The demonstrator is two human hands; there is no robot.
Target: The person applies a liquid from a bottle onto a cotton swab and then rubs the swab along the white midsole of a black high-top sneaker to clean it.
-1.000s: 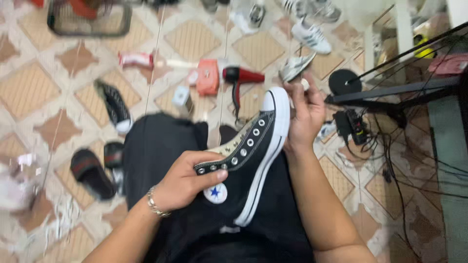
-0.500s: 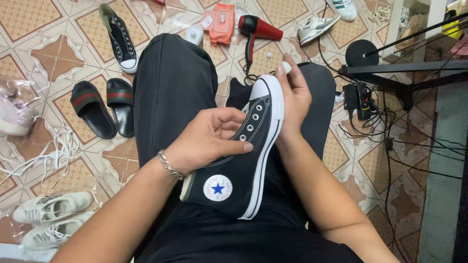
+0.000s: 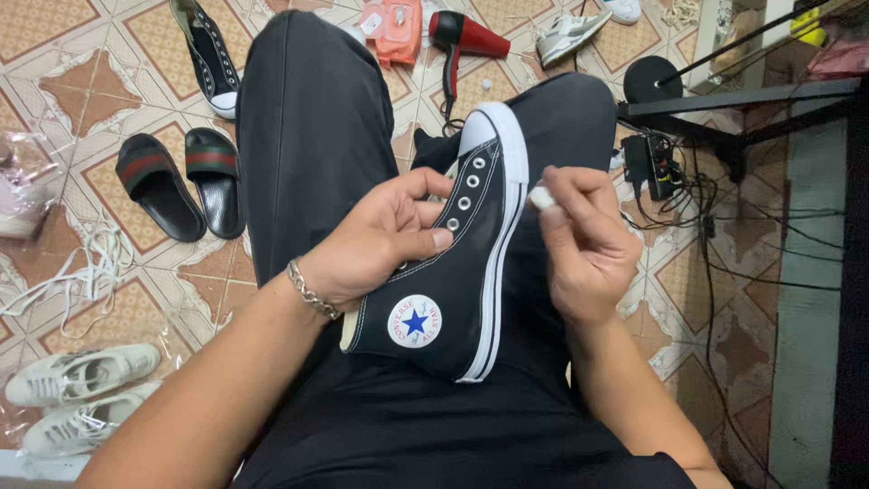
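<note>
A black high-top canvas sneaker (image 3: 453, 299) with a white rubber sole and toe cap lies on its side across my lap, toe pointing away. My left hand (image 3: 380, 240) grips its upper by the eyelet row, thumb on the outside, a metal bracelet on the wrist. My right hand (image 3: 584, 244) hovers just right of the white sole edge, pinching a small white eraser-like block (image 3: 541, 197) between thumb and fingers. The block is close to the sole rim; I cannot tell if it touches.
On the tiled floor lie a second black sneaker (image 3: 210, 59), two black slides (image 3: 181, 181), white sneakers (image 3: 81, 394) in plastic, loose white laces (image 3: 81, 272), a red hair dryer (image 3: 466, 36), an orange wipes pack (image 3: 391, 23). Cables and a power strip (image 3: 656, 163) sit right.
My right hand has come away from the toe cap and moved down beside the sole's side. The view has tilted lower over my lap. My left hand keeps its grip.
</note>
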